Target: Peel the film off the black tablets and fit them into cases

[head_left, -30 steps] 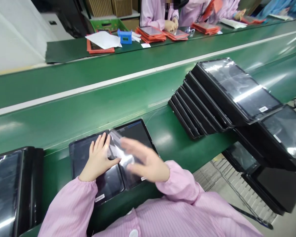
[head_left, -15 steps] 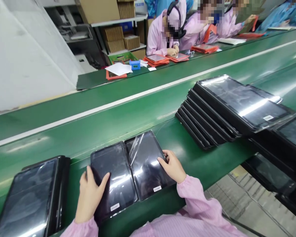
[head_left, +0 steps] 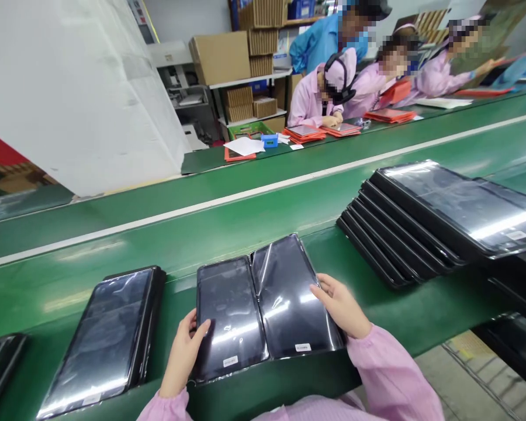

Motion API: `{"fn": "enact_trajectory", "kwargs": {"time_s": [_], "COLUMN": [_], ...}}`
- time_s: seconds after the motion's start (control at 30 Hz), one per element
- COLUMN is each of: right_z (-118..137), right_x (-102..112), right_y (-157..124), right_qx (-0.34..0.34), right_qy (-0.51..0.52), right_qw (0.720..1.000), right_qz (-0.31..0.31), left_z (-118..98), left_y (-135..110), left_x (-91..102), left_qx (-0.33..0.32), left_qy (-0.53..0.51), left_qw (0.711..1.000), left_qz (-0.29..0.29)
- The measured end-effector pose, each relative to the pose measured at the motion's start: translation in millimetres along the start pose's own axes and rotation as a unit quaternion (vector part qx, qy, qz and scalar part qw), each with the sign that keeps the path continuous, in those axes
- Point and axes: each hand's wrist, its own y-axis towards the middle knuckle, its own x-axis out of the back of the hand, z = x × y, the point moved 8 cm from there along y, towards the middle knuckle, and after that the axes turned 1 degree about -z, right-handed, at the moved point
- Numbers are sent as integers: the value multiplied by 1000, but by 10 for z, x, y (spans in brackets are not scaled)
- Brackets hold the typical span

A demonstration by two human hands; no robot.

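Two flat black screen panels lie side by side on the green belt in front of me, glossy under clear film, each with a small white label near its lower edge. My left hand (head_left: pixel 191 342) grips the left edge of the left panel (head_left: pixel 230 310), thumb on its face and fingers at the side. On the right panel (head_left: pixel 291 292), my right hand (head_left: pixel 339 304) is closed around the right edge, thumb on top. The panels' inner edges meet at the bottom and part slightly near the top. The fingertips under both edges are hidden.
To the left stands a short stack of panels (head_left: pixel 109 327), with another stack (head_left: pixel 0 362) at the frame edge. A tall, stepped stack (head_left: pixel 421 228) rises at the right. Across the green belt (head_left: pixel 158 240), co-workers sit by orange-edged pieces (head_left: pixel 304 134).
The view has swung left, so everything appears farther right. My left fingers have come down onto the left panel's edge. The right panel's film and upper left corner now lie flatter.
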Motion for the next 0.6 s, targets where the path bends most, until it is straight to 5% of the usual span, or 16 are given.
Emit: {"fn": "enact_trajectory", "kwargs": {"time_s": [0.17, 0.47, 0.6], "right_z": [35, -108, -116], "right_x": [0, -1052, -1307], "right_y": [-81, 6, 79], "right_qx": [-40, -48, -16], "right_qy": [126, 135, 66], "right_qw": [991, 985, 991], "right_qz": [-9, 91, 112], "left_z": [-30, -174, -224], "left_y": [7, -4, -81], "left_x": [-15, 12, -59], "left_qx": [44, 42, 58], "left_qy": [-158, -197, -267], "left_qw": [986, 979, 962], "left_qz": [-1, -14, -2]}}
